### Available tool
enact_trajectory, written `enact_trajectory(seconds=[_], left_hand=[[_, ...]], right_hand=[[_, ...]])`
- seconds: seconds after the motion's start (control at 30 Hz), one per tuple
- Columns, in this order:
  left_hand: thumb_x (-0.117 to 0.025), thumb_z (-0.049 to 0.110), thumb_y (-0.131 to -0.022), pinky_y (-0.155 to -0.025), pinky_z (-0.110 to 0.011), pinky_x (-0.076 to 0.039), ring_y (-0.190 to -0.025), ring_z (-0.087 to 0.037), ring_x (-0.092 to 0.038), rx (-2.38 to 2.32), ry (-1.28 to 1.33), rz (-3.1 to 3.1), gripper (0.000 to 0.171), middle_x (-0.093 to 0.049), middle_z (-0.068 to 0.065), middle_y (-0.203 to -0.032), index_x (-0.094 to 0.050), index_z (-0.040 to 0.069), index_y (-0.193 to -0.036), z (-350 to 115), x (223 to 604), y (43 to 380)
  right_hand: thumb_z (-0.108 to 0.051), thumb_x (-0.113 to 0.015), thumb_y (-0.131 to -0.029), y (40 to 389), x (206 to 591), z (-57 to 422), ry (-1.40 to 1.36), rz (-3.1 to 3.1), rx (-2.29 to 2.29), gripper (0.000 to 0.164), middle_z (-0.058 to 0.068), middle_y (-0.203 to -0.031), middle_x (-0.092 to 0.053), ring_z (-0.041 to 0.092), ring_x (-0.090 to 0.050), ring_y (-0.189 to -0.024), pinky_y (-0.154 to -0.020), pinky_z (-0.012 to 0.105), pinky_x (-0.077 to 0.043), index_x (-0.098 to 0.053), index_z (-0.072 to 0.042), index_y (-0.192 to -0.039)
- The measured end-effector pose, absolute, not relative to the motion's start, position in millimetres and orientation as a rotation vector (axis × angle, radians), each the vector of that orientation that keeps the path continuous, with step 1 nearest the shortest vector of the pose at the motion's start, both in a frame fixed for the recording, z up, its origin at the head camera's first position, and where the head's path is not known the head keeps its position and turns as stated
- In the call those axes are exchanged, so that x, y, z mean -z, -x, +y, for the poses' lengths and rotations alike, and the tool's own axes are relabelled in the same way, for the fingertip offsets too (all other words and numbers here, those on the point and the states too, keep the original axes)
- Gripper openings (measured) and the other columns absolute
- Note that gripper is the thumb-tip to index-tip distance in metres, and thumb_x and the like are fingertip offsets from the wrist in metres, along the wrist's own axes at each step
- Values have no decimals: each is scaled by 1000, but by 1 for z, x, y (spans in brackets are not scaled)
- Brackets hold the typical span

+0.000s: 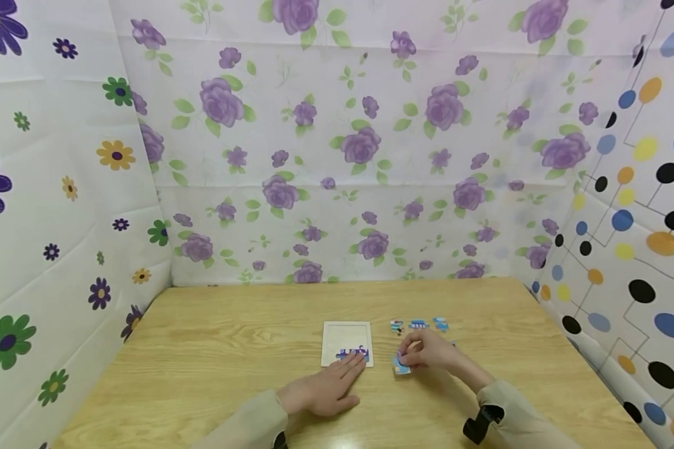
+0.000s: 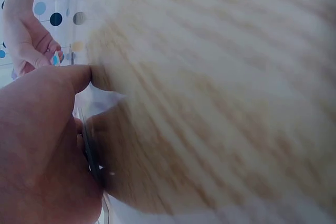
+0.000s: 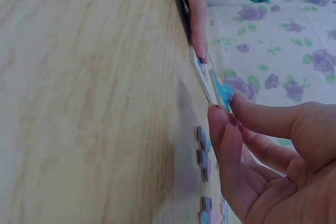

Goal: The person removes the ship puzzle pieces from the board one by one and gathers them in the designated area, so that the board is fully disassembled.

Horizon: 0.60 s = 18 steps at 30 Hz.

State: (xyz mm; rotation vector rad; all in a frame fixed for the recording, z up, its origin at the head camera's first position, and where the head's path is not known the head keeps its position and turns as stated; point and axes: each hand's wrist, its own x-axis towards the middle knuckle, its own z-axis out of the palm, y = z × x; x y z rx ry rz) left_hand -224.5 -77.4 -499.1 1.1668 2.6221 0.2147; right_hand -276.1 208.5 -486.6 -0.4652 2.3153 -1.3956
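Note:
My left hand [image 1: 328, 388] lies with straight fingers over the lower right corner of a white square puzzle frame [image 1: 346, 323]. Its fingertips rest on purple and blue jigsaw pieces [image 1: 345, 353] fitted along the frame's bottom edge, partly hiding them. Just right of the frame, my right hand [image 1: 429, 350] pinches a light blue jigsaw piece [image 1: 402, 369] between thumb and fingers. The right wrist view shows this piece [image 3: 221, 92] tilted, held above the table. In the left wrist view, the left thumb [image 2: 81, 77] is near the wood surface, with the right hand [image 2: 34, 48] beyond.
Several loose jigsaw pieces [image 1: 419, 324] lie on the wooden table [image 1: 230, 337] behind the right hand, one partly hidden by it. Flowered cloth [image 1: 337, 156] hangs behind the table, and a dotted cloth [image 1: 643, 218] hangs along the right side.

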Motion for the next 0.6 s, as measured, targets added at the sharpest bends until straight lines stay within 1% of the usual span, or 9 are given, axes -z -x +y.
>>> enact_trajectory(seconds=[0.2,0.3,0.47,0.6], left_hand=[[-35,45,-103,-121,-41,-19,-151,-28,-10,-188,-1155,2635,69,-8,-11,-164,-12,6,-156,-80,500,226],[-34,45,-104,-122,-40,-18,-152,-27,-9,-161,-1151,2625,69,-7,-11,-164,-11,6,-156,-80,499,226],[-34,46,-103,-122,-39,-18,-152,-26,-9,-141,-1155,2614,69,-8,-11,-164,-12,6,-156,-77,496,224],[-33,46,-104,-121,-39,-19,-152,-27,-10,-147,-1166,2616,69,-8,-11,-164,-12,6,-156,-76,498,224]], right_hand=[[-6,-72,-85,271,485,214,446,2322,1356,16,5,-73,-69,11,-65,-61,-57,28,-56,-66,5,-95],[-3,-73,-83,270,483,216,452,2364,1303,13,4,-72,-68,9,-63,-60,-55,26,-54,-67,5,-92],[-1,-76,-79,268,481,219,457,2439,1221,12,5,-72,-67,9,-59,-58,-54,28,-52,-68,4,-85],[-2,-78,-76,262,480,220,422,2435,1170,11,4,-69,-66,10,-61,-56,-54,28,-54,-68,2,-81]])
